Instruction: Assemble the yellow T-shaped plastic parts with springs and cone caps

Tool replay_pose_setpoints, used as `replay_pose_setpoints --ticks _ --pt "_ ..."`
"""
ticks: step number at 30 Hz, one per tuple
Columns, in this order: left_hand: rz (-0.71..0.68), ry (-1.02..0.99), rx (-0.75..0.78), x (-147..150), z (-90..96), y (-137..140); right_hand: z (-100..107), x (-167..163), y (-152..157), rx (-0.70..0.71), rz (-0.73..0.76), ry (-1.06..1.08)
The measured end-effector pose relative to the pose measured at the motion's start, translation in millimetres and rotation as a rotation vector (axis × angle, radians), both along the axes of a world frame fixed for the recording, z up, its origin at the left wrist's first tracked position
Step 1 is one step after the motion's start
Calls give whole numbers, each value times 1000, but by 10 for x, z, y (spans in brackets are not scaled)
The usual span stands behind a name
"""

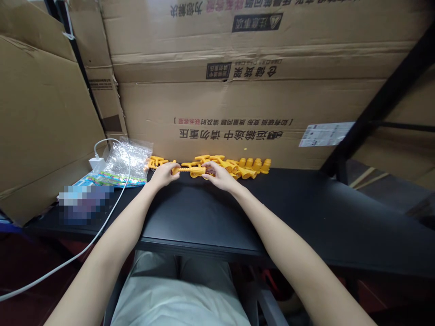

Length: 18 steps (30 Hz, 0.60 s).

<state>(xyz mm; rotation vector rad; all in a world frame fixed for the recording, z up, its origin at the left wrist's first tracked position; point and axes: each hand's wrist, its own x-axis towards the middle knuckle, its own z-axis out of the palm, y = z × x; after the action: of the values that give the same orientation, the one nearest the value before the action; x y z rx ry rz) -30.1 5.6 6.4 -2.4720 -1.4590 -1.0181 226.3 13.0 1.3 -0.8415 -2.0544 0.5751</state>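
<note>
Held level just above the black table is a yellow plastic part in two sections. My left hand [163, 174] is closed around the handle end of a thin yellow threaded rod [184, 170]. The rod's other end meets a wider yellow sleeve [200, 170], which my right hand [222, 177] pinches between thumb and fingers. Whether the rod sits inside the sleeve, I cannot tell. Behind my right hand lies a pile of yellow T-shaped pieces [202, 158], with yellow stepped caps [257, 163] standing at its right. More small yellow pieces [157, 160] lie behind my left hand.
Printed cardboard [217, 102] walls the back of the black table [204, 213], and another cardboard panel [37, 113] stands at left. A clear plastic bag [127, 158], a white charger [97, 163] and its cable [113, 213] are on the left side. A metal post [377, 99] rises at right.
</note>
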Motion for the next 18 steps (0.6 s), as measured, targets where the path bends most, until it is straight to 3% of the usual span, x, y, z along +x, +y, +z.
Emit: replay_pose_setpoints --ticks 4,6,13,18 --pt "-18 -16 -73 -14 -9 9 69 -12 -47 213 -24 -53" --pt "-23 -24 -80 -7 -8 3 91 -6 -60 240 -25 -48" --pt "-45 -48 -66 64 13 -37 87 34 -25 41 -71 43" --pt "-50 -105 -110 32 -11 -4 71 20 -14 -38 -23 78"
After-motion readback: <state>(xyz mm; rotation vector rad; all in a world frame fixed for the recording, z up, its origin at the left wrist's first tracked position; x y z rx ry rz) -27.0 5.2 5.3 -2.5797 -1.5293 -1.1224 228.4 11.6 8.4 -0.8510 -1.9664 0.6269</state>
